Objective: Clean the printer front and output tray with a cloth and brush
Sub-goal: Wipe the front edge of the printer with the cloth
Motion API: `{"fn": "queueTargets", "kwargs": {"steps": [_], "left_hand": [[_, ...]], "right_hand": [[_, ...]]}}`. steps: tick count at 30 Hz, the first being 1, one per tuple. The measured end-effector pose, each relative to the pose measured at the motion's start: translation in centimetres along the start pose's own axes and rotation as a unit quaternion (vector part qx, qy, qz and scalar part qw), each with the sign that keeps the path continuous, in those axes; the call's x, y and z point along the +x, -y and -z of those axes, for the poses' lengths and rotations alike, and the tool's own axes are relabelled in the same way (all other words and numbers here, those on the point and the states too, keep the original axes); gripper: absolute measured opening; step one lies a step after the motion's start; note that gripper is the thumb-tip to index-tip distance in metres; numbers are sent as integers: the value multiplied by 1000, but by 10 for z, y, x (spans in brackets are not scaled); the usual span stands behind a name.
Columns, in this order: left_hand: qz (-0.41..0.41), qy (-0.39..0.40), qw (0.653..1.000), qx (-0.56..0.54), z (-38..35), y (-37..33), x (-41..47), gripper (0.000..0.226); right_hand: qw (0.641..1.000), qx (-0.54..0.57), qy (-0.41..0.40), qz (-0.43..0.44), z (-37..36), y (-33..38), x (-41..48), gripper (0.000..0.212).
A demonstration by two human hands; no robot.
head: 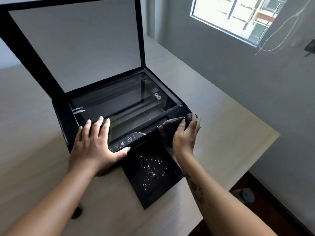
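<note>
Here, cloth [172, 127] under right hand [185, 133].

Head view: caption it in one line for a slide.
Left hand braces the open printer while right hand wipes its front with a dark cloth; crumbs speckle the output tray.

daylight from window [238, 16] upper right | window overexposed | edges bowed | right hand [185, 133] blurred

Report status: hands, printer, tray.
Left hand flat on printer front. Right hand wiping with cloth. Output tray still crumb-speckled. Nothing blocking.
</note>
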State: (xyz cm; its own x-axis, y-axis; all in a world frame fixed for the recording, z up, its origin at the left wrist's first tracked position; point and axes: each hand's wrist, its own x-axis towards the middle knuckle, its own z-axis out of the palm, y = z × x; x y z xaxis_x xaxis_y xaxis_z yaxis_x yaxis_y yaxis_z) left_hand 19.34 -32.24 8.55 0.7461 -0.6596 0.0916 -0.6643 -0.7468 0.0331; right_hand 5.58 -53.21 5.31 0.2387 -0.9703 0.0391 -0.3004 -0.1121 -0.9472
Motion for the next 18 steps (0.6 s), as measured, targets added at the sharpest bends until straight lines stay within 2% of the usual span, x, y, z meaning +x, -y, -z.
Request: {"fn": "queueTargets", "kwargs": {"steps": [2,3,6,9,14,15,16,18], "left_hand": [[2,0,1000,-4,0,0,0,118],[3,0,1000,-5,0,0,0,118],[2,3,1000,-2,-1,0,0,118],[3,6,1000,-1,0,0,0,118],[5,6,1000,-9,1,0,-1,117],[6,4,1000,-10,1,0,0,117],[7,4,1000,-11,2,-1,0,117],[7,6,1000,-11,4,-1,0,116]], "right_hand": [[995,-70,19,74,6,1,14,42],[982,-119,34,141,7,0,18,39],[892,-266,112,347,15,-6,24,49],[822,-321,179,435,34,-17,44,68],[724,-332,215,565,53,-32,66,63],[722,-323,219,571,55,-31,70,62],[738,-310,218,558,55,-31,73,61],[813,-262,204,477,51,-33,69,61]]}}
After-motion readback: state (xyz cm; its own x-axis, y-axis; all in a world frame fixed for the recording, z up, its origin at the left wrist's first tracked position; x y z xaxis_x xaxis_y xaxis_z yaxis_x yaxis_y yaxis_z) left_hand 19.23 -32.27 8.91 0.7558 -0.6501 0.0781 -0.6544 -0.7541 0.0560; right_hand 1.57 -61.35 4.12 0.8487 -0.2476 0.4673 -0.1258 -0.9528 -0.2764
